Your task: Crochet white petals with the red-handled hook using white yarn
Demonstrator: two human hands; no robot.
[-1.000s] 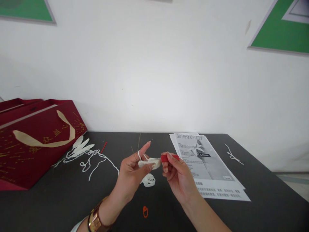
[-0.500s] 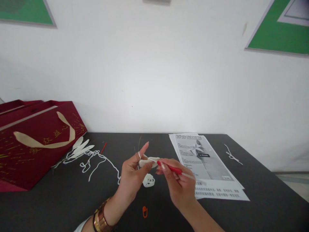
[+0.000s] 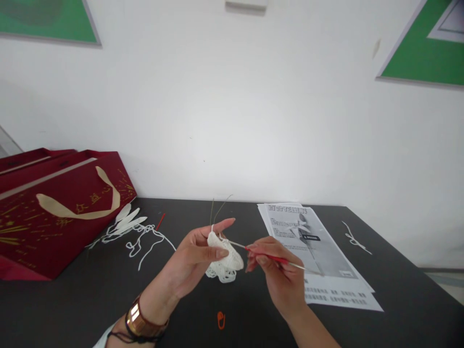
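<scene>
Between the thumb and fingers of my left hand is a white crocheted piece, shaped like a petal, with thin wire ends rising above it. Yarn runs around a finger of that hand. My right hand is closed around a red-handled crochet hook. The hook's metal tip reaches left to the top edge of the crocheted piece. Just below, a loose bundle of white yarn shows partly behind the piece.
Maroon gift bags stand at the left. Beside them lie white crocheted petals, loose yarn and a red needle. Printed sheets lie at the right, with a knotted white yarn piece beyond. An orange stitch marker is near the front.
My left hand has turned, so the crocheted piece shows its broad side and tilts downward. My right hand has drawn slightly right with the crochet hook. The view has shifted a little.
</scene>
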